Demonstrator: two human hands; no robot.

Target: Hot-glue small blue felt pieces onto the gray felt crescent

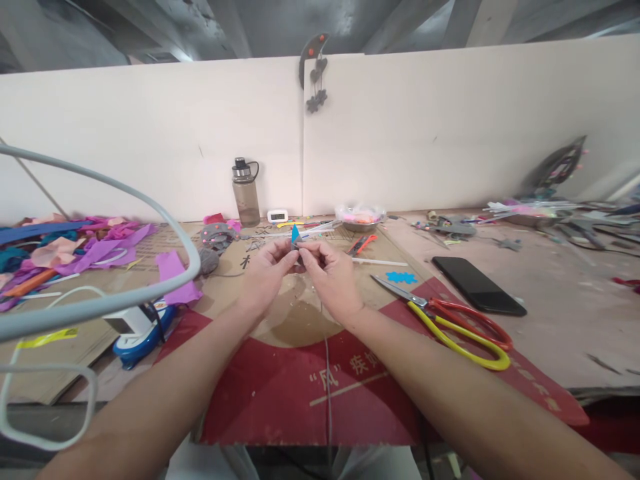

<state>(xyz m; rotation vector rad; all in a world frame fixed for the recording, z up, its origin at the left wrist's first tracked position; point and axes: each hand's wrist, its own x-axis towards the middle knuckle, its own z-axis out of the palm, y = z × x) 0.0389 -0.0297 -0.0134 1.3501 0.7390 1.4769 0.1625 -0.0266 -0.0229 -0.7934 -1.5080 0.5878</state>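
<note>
Over the middle of the cardboard, my left hand [270, 270] and my right hand [333, 275] meet, thumbs and fingertips pinched together. A small pointed piece of blue felt [295, 233] sticks up from between the fingers of both hands; its lower part is hidden. Below the fingers a thin grey yarn [328, 380] hangs down across the cardboard to the front edge. A flat blue felt shape [401, 277] with a jagged edge lies right of my right hand. Close to it are large scissors [445, 317] with one red and one yellow handle, blades parted slightly.
A red and brown cardboard sheet [260, 393] covers the table. At left are coloured felt scraps [100, 253], a thick grey cable [165, 207] and a blue-white power strip [135, 347]. A bottle [246, 197], an orange cutter [367, 245] and a black phone [477, 285] lie around.
</note>
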